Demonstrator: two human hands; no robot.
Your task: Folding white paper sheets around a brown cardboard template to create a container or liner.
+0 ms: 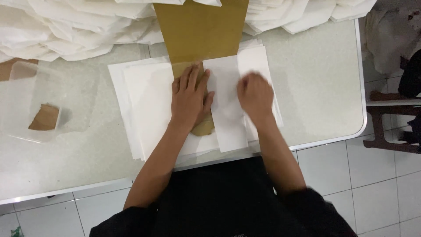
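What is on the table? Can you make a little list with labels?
left hand: flat on the brown card
right hand: closed, pressing the white sheet; blurred
under them: paper stack
back of table: heap of folded white pieces
left side: clear box with a brown scrap
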